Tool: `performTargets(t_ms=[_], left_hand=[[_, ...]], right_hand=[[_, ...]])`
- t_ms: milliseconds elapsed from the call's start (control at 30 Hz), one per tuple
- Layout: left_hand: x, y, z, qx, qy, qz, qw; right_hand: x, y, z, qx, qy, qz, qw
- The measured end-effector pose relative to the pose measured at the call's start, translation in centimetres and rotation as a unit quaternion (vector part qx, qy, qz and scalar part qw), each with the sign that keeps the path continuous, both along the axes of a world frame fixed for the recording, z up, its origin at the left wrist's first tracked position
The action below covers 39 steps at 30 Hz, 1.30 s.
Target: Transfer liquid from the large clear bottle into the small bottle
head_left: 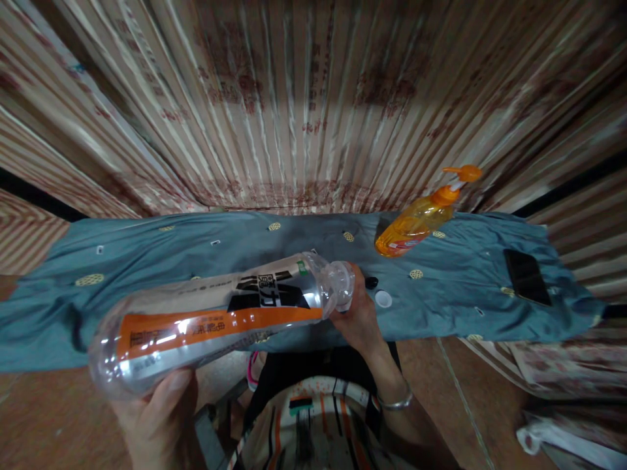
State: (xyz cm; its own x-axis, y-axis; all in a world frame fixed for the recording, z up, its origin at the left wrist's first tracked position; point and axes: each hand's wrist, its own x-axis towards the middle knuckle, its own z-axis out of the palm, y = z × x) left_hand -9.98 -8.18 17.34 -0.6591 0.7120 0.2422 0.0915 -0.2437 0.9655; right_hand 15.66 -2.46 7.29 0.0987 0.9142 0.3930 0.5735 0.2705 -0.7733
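Note:
A large clear plastic bottle (220, 310) with an orange and silver label lies sideways in the air before me. My left hand (159, 411) is closed around its base end, the thumb on the side facing me and the fingers hidden behind. At the other end my right hand (360, 313) is closed around the neck, beside the open-looking clear mouth. Just right of that hand, a white round cap (383, 299) and a small black object (371, 282) lie on the cloth.
A pump bottle (416, 225) with orange liquid stands towards the back right of the blue-green cloth (304, 235). Farther right lies a flat black phone-like object (527, 277). Patterned curtains (308, 98) hang behind the table and at both sides.

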Motion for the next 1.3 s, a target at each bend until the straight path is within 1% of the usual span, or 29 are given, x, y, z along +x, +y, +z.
performTargets(t_ms=[100,300,467,633,700,833,900,1067,1200,1300], left_hand=[[-0.18,0.23,0.01,0.017,-0.056,0.003,0.998],[-0.15,-0.04,-0.14,0.006,-0.078,0.018,0.997],[0.0,-0.09,-0.01,0.018,-0.063,0.001,0.998],[0.45,-0.15,0.55,-0.003,-0.074,0.011,0.997],[0.47,-0.15,0.63,0.001,-0.065,0.008,0.998],[0.34,0.02,0.5,0.012,-0.057,0.003,0.998],[0.14,0.16,0.3,0.009,-0.058,0.002,0.998],[-0.5,0.26,-0.27,0.033,-0.03,-0.004,0.999],[-0.24,0.03,-0.01,0.01,-0.032,-0.003,0.999],[0.04,-0.15,0.23,0.013,-0.011,-0.004,1.0]], right_hand=[[-0.02,-0.01,0.04,-0.005,0.005,0.002,1.0],[0.1,0.0,0.17,0.0,-0.004,0.013,1.0],[0.28,0.03,0.24,0.013,-0.018,0.031,0.999],[0.37,0.03,0.41,-0.007,-0.016,0.032,0.999],[0.36,0.06,0.48,-0.017,-0.012,0.032,0.999],[0.28,0.13,0.49,-0.017,-0.009,0.029,0.999],[0.24,0.13,0.43,-0.016,-0.008,0.027,0.999],[0.19,0.08,0.4,-0.015,-0.008,0.024,1.0],[0.21,0.04,0.45,-0.019,-0.011,0.025,0.999],[0.21,0.02,0.44,-0.017,-0.013,0.025,0.999]])
